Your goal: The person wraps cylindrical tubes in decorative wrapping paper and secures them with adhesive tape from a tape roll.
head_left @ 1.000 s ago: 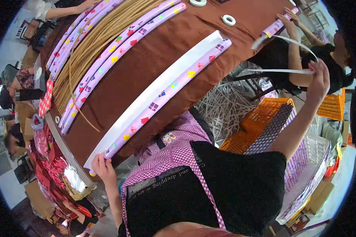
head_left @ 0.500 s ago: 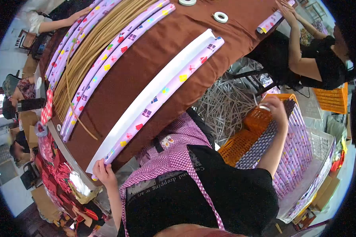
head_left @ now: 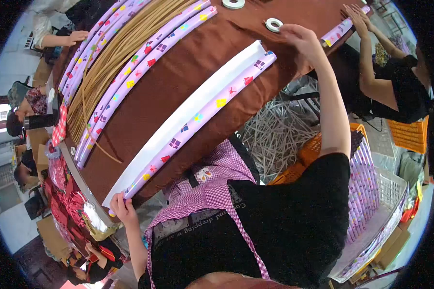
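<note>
A long sheet of purple wrapping paper [head_left: 184, 128] with gift-box prints and a white inner side lies along the table edge, its near edge rolled into a tube. My left hand [head_left: 124, 209] is closed on the tube's lower left end. Beyond the far end of the paper, my right hand [head_left: 304, 43] is stretched over the table. Its fingers are bent and apart, with the fingertips right at the edge of a white tape roll [head_left: 274, 25].
Brown sticks [head_left: 123, 53] lie between finished purple tubes [head_left: 147, 67] on the brown tablecloth [head_left: 144, 115]. A second tape roll [head_left: 233, 3] sits at the back. Crates of tubes [head_left: 364, 192] and paper shreds [head_left: 279, 130] are at my right. Co-workers' hands [head_left: 357, 19] roll paper at the far right.
My right hand has moved from above the crates, up and over the table to the tape roll. My left hand stays at the paper's end. A co-worker's hand at upper left has drawn back.
</note>
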The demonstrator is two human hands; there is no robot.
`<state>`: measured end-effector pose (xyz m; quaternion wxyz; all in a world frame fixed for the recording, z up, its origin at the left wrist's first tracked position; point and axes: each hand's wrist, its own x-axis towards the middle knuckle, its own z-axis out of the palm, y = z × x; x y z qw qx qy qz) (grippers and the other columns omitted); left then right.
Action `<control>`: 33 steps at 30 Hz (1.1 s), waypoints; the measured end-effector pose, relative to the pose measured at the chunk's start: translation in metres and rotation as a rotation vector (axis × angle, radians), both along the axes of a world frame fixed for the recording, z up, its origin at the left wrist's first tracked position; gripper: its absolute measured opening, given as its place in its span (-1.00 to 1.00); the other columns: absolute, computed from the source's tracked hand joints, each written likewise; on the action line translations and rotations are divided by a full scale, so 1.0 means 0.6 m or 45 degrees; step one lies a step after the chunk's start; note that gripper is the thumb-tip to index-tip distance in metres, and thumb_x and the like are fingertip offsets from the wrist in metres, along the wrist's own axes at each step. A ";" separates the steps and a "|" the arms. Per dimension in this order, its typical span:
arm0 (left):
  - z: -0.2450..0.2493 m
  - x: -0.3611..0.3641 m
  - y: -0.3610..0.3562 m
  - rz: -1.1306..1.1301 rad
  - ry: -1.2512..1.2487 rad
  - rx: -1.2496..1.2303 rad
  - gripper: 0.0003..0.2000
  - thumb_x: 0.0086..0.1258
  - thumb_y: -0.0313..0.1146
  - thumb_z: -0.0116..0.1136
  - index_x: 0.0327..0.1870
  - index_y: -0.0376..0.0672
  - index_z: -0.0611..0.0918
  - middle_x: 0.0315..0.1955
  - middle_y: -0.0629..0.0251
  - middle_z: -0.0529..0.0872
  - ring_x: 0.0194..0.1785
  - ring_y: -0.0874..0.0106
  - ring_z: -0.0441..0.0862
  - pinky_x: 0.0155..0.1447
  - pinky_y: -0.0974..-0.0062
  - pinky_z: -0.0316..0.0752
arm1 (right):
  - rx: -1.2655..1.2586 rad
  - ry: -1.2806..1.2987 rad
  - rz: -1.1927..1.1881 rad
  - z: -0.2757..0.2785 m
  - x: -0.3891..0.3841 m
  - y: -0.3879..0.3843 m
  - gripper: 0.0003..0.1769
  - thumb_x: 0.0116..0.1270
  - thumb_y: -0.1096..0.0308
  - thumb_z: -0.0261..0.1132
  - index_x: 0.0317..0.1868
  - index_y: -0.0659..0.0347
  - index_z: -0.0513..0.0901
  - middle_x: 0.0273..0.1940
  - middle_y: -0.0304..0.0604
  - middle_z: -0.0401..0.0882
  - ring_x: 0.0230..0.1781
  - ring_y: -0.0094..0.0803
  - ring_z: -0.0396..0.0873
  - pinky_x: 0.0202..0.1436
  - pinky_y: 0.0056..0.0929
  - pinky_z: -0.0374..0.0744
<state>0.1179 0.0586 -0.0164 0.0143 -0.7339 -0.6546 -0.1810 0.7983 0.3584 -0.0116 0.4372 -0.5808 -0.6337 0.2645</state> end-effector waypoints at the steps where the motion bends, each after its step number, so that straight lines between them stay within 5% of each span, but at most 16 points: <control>1: 0.000 0.001 0.001 0.007 0.004 0.002 -0.70 0.48 -0.37 0.17 0.15 -0.30 0.59 0.08 0.04 0.59 0.16 0.06 0.49 0.29 0.19 0.35 | -0.024 -0.082 0.075 -0.007 -0.002 0.030 -0.75 0.41 0.48 0.25 0.05 0.32 0.69 -0.11 -0.26 0.72 -0.08 -0.54 0.60 0.06 -0.52 0.55; 9: 0.001 0.004 0.004 -0.003 -0.038 0.010 -0.71 0.46 -0.36 0.18 0.13 -0.29 0.62 0.03 0.03 0.59 0.12 0.09 0.51 0.27 0.20 0.36 | 0.104 -0.645 0.449 0.001 -0.047 0.080 -0.82 0.28 0.45 0.34 -0.13 0.27 0.75 -0.19 -0.09 0.68 -0.13 -0.24 0.66 0.03 -0.35 0.59; 15: -0.001 -0.003 0.004 -0.021 -0.078 -0.003 -0.69 0.44 -0.39 0.19 0.14 -0.28 0.62 0.03 0.04 0.59 0.11 0.08 0.52 0.26 0.20 0.37 | -0.146 -0.592 0.443 0.011 -0.052 0.070 -0.82 0.31 0.40 0.34 -0.12 0.24 0.76 -0.17 -0.08 0.71 -0.07 -0.23 0.67 0.07 -0.33 0.59; 33: 0.008 0.001 0.006 0.002 -0.009 -0.055 -0.66 0.50 -0.25 0.13 0.14 -0.28 0.60 0.03 0.03 0.58 0.11 0.06 0.50 0.24 0.17 0.35 | -0.119 -0.421 0.434 0.012 -0.047 0.044 -0.85 0.39 0.42 0.27 -0.11 0.27 0.71 -0.21 -0.18 0.70 -0.12 -0.37 0.65 0.02 -0.41 0.58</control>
